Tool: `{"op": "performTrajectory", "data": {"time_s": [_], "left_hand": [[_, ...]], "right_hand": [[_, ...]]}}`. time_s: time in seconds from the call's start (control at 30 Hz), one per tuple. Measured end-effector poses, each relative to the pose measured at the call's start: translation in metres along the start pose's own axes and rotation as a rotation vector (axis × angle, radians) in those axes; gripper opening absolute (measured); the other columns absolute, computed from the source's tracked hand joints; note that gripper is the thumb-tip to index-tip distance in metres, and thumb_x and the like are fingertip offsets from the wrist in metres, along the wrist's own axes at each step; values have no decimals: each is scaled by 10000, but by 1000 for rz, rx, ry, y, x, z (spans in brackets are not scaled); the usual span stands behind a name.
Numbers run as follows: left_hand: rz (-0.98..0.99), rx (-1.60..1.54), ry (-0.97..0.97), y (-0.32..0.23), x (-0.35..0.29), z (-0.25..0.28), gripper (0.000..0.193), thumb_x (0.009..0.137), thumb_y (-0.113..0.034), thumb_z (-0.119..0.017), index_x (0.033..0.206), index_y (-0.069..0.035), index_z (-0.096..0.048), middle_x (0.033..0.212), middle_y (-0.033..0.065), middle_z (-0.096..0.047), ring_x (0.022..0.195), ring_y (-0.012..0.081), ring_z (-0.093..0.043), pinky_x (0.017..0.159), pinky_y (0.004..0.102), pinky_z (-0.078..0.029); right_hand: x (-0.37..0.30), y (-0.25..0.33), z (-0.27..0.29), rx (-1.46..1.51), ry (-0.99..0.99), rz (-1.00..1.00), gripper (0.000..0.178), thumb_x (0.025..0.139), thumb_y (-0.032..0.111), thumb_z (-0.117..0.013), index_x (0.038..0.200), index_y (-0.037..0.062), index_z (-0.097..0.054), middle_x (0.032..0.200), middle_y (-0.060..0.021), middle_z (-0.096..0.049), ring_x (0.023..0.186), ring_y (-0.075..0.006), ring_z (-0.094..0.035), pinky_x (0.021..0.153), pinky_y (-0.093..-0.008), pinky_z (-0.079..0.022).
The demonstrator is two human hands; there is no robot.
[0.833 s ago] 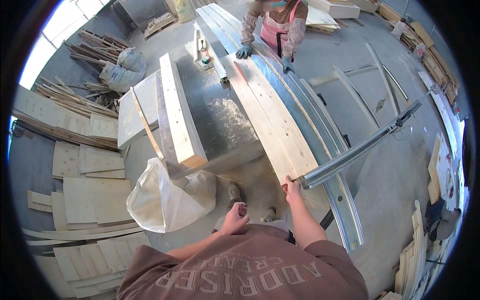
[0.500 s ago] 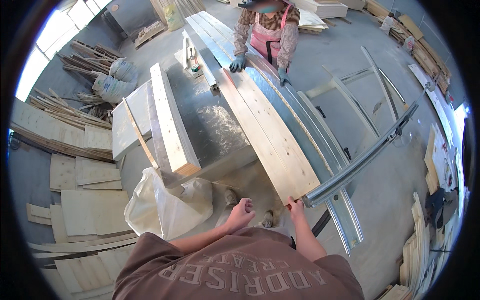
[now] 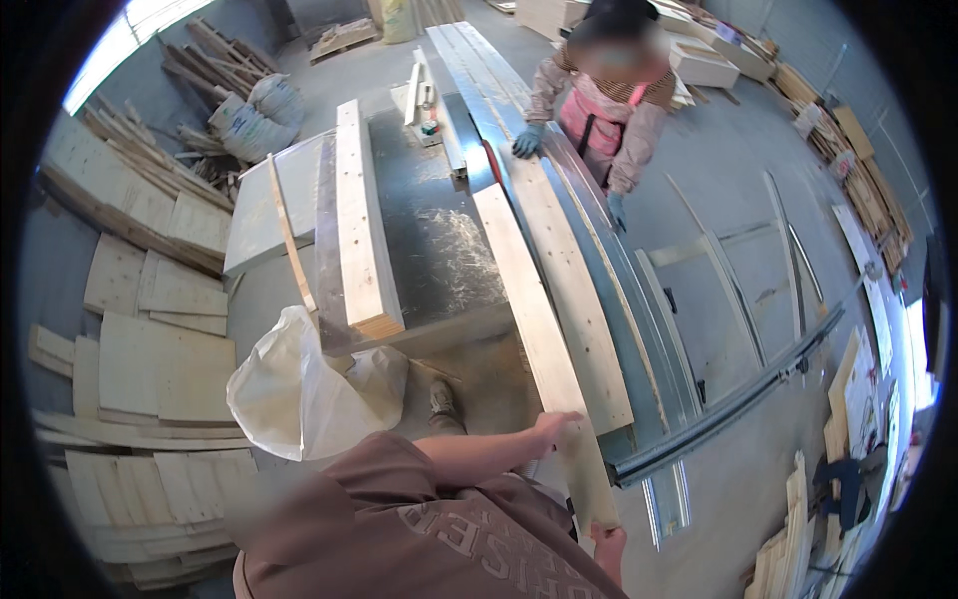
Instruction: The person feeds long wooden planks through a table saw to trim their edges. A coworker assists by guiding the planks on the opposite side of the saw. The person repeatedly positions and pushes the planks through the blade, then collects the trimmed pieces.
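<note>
A long pale wooden board [image 3: 544, 339] slants from the metal table's far part down to my body, its near end past the table's edge. My left hand [image 3: 556, 431] is closed on the board's left edge. Lower down, my right hand [image 3: 609, 547] grips its near end. A second knotty board [image 3: 579, 299] lies just right of it on the saw table [image 3: 644, 344], a gap between them. Across the table a co-worker's blue-gloved hand [image 3: 529, 140] rests at that second board's far end; the other gloved hand [image 3: 617, 212] hangs by the table's right edge.
A stack of narrow boards [image 3: 367, 230] lies on the dark metal table [image 3: 424, 190], beside sawdust. A white sack [image 3: 289, 394] stands at my left. A metal rail [image 3: 738, 394] juts out on the right. Plywood pieces [image 3: 165, 369] lie on the left floor.
The left board has separated from the right one and come toward me. My left hand has moved onto it, and my right hand has drawn back with its end. The co-worker leans nearer.
</note>
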State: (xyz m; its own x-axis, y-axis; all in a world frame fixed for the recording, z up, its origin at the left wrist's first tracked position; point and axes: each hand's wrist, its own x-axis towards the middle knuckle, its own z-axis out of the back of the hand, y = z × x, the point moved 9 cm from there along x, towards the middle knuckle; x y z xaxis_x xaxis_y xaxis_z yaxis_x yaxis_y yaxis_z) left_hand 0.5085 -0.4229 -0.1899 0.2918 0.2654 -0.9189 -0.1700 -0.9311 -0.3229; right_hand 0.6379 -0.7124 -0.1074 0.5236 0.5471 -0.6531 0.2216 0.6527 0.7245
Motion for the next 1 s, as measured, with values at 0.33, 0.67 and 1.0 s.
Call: {"op": "performTrajectory", "data": {"time_s": [0.33, 0.67, 1.0], "left_hand": [[-1076, 33, -212, -284, -248, 48, 781, 847, -230, -822, 1423, 52, -376, 1230, 179, -610, 1068, 252, -645, 942, 393, -540], [-951, 504, -1309, -321, -340, 242, 1043, 696, -387, -839, 1477, 64, -317, 1306, 268, -538, 1221, 410, -574, 1029, 482, -495], [-538, 578, -1317, -305, -276, 385, 925, 704, -419, -840, 1358, 57, -393, 1304, 270, -558, 1208, 409, -598, 1013, 475, -514]], "right_hand": [[64, 193, -151, 65, 213, 463, 228, 933, 116, -721, 1079, -54, -679, 940, -73, -718, 846, -121, -644, 756, -303, -519], [-25, 289, -358, 21, 967, 554, 303, 997, 184, -678, 1221, -18, -651, 1045, -81, -734, 943, -116, -656, 862, -299, -531], [-8, 106, -307, -40, 806, 94, 251, 1048, 196, -607, 1138, -32, -664, 1016, -110, -738, 916, -148, -692, 851, -300, -567]]}}
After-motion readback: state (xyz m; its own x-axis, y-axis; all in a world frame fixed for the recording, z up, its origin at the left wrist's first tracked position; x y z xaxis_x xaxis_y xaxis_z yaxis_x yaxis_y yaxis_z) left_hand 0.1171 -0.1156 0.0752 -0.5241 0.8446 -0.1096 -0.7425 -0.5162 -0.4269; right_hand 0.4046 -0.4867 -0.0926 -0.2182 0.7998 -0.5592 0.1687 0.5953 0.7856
